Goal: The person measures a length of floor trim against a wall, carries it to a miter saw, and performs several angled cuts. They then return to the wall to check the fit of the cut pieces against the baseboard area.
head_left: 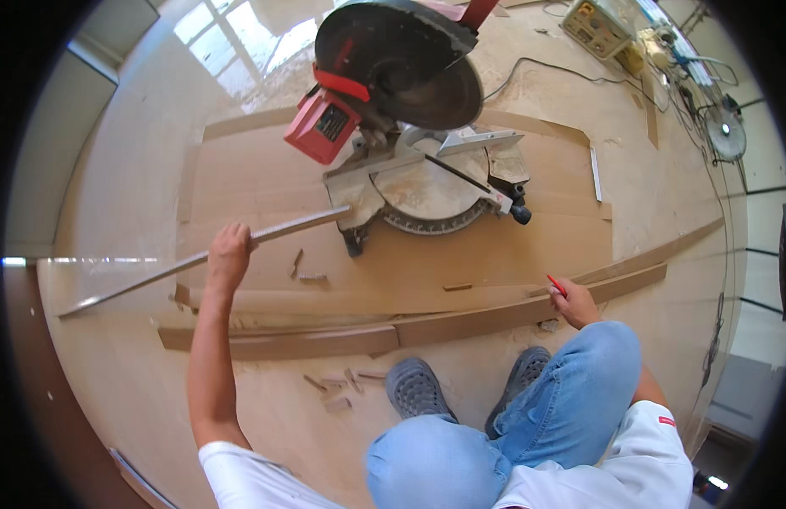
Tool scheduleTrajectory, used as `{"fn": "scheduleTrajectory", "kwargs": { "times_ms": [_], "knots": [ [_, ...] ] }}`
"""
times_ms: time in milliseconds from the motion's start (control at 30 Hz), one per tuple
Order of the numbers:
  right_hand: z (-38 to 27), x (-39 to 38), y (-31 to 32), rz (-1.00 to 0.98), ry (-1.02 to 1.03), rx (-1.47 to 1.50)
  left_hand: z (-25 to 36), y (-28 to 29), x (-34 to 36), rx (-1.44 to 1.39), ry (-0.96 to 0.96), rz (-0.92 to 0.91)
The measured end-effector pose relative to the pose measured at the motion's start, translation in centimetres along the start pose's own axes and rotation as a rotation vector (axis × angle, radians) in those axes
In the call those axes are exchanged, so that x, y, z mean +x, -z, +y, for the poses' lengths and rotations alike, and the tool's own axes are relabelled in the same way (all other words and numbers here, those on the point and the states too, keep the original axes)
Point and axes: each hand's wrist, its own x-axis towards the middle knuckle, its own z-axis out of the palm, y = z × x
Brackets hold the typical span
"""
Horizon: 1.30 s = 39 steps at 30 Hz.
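My left hand is closed around a long, thin metal-looking strip. The strip slants from the floor at the far left up to the left end of a mitre saw's base, where its tip overlaps the saw's edge. The mitre saw has a grey base, a dark round blade and a red motor housing, with its head raised. My right hand holds a slim red pencil or pen between the fingers, just above a long brown board. Another brown board lies end to end with it.
Cardboard lies under the saw. Small offcuts are scattered left of my shoes; a few more lie below the strip. A cable runs to a boxy device at the back right. A fan-like disc stands by the right wall.
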Motion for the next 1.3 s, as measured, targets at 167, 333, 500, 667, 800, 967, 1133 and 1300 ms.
{"fn": "scheduleTrajectory", "kwargs": {
  "times_ms": [167, 333, 500, 667, 800, 967, 1133, 1300],
  "knots": [
    [1.9, -1.2, -0.6, -0.014, -0.225, 0.290, 5.5, 1.7, 3.3, -0.103, -0.114, 0.050],
    [2.1, 2.5, -1.8, -0.039, 0.007, 0.070, 10.2, -1.7, 6.6, -0.210, -0.073, 0.038],
    [0.3, 5.4, -0.2, -0.086, -0.060, 0.190, 13.6, -4.5, 9.6, -0.253, 0.051, 0.006],
    [0.6, 9.9, 0.4, 0.128, -0.057, 0.239, 15.3, -4.9, 11.3, -0.185, 0.098, 0.071],
    [-0.3, 15.1, 1.4, 0.133, 0.113, 0.237, 16.3, -4.9, 12.5, -0.133, -0.015, 0.112],
    [-3.4, 20.3, 3.0, -0.483, -0.060, 0.309, 14.4, -4.5, 12.3, -0.042, -0.046, 0.019],
    [-2.8, 21.2, 1.1, -0.381, 0.255, 0.043, 13.7, -6.3, 12.6, -0.087, -0.038, 0.033],
    [-1.3, 19.6, -0.4, -0.001, 0.356, -0.259, 14.0, -5.6, 13.0, -0.180, -0.104, 0.197]
  ]
}}
